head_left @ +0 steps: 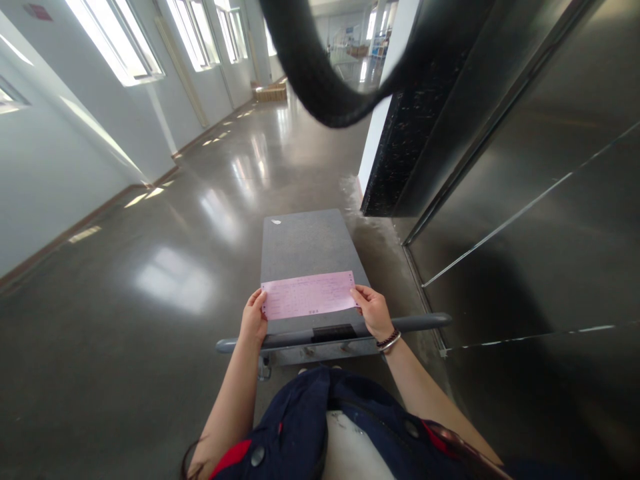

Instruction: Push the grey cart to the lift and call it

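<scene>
A pink printed paper form (pixel 307 295) with small holes along its short ends is stretched flat between my two hands. My left hand (pixel 255 317) pinches its left end, thumb on top. The right end is pinched by my right hand (pixel 373 310), which has a dark beaded bracelet and a silver bangle (pixel 389 341) at the wrist. Beneath the paper is a grey platform cart (pixel 310 243), with a small white scrap (pixel 275 222) near its far left corner. The cart's handle bar (pixel 420 323) crosses just below my hands. The print is too small to read.
Close on my right stand metal doors (pixel 525 220) with a dark speckled frame (pixel 395 153). A shiny grey floor (pixel 210 173) runs ahead along a windowed wall (pixel 115 127). Cardboard boxes (pixel 271 92) lie farther off. A blurred black strap (pixel 335 110) hangs before the camera.
</scene>
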Demonstrator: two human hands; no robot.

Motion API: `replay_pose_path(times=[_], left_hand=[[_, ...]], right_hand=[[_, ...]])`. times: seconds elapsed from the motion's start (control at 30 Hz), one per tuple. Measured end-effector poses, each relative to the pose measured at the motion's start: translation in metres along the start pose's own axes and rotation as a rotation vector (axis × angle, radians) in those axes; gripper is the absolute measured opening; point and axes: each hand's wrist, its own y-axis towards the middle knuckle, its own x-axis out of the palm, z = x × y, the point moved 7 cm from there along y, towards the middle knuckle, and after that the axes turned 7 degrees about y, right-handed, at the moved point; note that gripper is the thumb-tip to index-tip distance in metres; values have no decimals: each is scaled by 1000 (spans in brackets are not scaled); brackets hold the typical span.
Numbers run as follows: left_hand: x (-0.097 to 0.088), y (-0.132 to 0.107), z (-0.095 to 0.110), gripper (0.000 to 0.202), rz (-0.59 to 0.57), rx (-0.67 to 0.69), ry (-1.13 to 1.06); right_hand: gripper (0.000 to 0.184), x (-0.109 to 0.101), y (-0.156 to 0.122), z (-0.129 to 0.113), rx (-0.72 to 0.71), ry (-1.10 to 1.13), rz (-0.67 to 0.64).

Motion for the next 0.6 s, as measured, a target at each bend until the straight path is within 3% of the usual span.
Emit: replay_pose_path(times=[0.6], left_hand=[[-1,2,-2,14,-9,15,-10]], right_hand=[[39,1,1,0,7,25,-15]])
